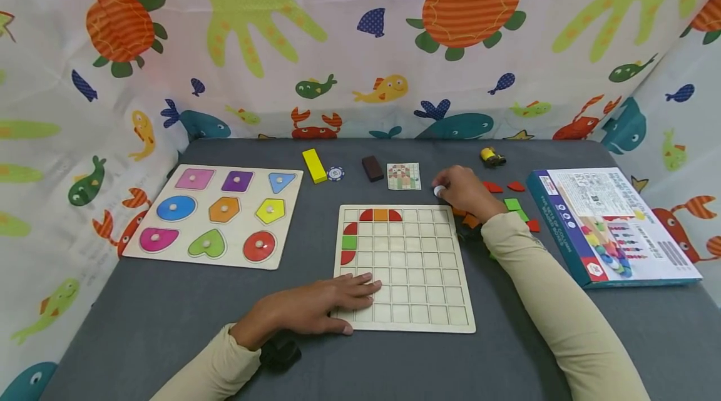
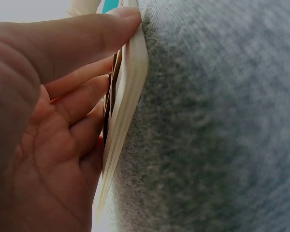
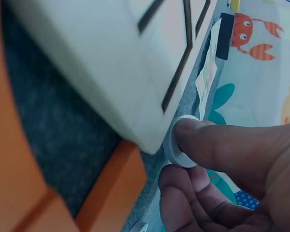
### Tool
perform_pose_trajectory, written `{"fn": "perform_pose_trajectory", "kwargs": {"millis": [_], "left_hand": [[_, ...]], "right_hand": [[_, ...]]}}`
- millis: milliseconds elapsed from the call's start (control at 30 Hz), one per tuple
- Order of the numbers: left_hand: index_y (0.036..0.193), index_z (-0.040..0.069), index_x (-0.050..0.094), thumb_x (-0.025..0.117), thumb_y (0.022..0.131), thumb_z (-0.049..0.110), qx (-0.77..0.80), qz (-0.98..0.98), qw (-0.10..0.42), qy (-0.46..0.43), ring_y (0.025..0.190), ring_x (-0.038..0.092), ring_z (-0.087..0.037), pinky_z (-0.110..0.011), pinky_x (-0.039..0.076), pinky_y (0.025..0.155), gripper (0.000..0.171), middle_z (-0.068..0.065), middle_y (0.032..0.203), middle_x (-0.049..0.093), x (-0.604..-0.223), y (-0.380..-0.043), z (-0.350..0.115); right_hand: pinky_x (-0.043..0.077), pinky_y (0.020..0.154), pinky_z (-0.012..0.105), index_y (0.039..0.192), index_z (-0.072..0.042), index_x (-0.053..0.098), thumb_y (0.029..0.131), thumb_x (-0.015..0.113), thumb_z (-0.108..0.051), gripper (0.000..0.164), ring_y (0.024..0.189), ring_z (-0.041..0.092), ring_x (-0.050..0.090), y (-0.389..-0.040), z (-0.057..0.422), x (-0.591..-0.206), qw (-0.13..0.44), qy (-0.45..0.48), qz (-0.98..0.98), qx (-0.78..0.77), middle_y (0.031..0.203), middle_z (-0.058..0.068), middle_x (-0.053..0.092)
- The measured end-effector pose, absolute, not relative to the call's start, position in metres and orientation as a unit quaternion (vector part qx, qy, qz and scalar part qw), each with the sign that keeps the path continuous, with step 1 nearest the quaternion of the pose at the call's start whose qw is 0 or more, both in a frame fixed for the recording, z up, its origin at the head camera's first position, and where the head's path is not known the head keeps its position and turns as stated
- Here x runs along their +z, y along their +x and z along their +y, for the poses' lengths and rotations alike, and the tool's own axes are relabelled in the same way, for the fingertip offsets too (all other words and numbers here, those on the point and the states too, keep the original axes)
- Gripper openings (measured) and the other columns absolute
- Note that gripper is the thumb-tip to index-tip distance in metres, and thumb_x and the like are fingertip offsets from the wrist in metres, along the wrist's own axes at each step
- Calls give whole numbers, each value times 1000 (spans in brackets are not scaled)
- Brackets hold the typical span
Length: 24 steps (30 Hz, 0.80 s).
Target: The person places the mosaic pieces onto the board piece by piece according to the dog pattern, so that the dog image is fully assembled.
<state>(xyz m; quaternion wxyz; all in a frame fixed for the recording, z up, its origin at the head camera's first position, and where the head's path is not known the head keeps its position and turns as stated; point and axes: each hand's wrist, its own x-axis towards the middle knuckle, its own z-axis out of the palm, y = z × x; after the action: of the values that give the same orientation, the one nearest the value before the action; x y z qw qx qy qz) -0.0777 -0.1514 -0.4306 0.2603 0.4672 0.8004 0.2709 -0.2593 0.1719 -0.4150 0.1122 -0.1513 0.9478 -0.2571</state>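
Note:
A pale wooden grid board (image 1: 415,276) lies in the middle of the table, with red, orange and green pieces set in its top row and left column. My left hand (image 1: 323,302) rests with spread fingers on the board's lower left; in the left wrist view its thumb (image 2: 113,26) lies at the board's edge. Just beyond the board's far right corner, my right hand (image 1: 463,188) pinches a small white disc (image 3: 186,150) between thumb and fingers. Beside that corner lie orange pieces (image 1: 470,221), partly hidden by the right arm.
On the left lies a shape puzzle board (image 1: 208,213). Behind the grid are a yellow block (image 1: 314,166), poker chip (image 1: 335,174), dark brown block (image 1: 372,169) and patterned card (image 1: 403,176). A small yellow-and-black toy (image 1: 492,156), red and green pieces (image 1: 512,204) and a box (image 1: 619,226) stand right.

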Motion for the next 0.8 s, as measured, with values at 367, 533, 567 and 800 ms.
{"fn": "perform_pose_trajectory", "kwargs": {"millis": [367, 533, 567, 800], "left_hand": [[147, 9, 42, 67, 94, 20, 278, 799, 268, 461, 147, 12, -19, -40, 21, 114, 59, 2, 158, 25, -431, -79, -151], [147, 10, 42, 67, 94, 22, 277, 800, 267, 462, 147, 12, -18, -40, 21, 114, 60, 3, 158, 25, -432, -79, -152], [147, 10, 42, 67, 94, 22, 279, 799, 269, 460, 147, 12, -18, -40, 20, 114, 60, 3, 158, 24, -432, -79, -152], [147, 8, 42, 66, 94, 21, 278, 796, 266, 467, 147, 12, -19, -40, 20, 115, 60, 1, 158, 25, -431, -79, -152]], "right_hand": [[48, 72, 41, 110, 1, 72, 96, 55, 1, 22, 85, 28, 57, -238, 148, -397, 69, -200, 928, -308, 99, 15, 62], [51, 70, 39, 113, 0, 71, 97, 56, 0, 22, 83, 25, 61, -233, 133, -396, 90, -226, 912, -329, 106, 14, 62], [51, 70, 38, 113, -1, 71, 97, 56, 0, 22, 82, 24, 60, -231, 130, -396, 96, -232, 909, -334, 107, 13, 63], [50, 73, 36, 114, -1, 70, 96, 56, 0, 23, 83, 21, 58, -223, 103, -400, 128, -278, 888, -343, 107, 10, 66]]}}
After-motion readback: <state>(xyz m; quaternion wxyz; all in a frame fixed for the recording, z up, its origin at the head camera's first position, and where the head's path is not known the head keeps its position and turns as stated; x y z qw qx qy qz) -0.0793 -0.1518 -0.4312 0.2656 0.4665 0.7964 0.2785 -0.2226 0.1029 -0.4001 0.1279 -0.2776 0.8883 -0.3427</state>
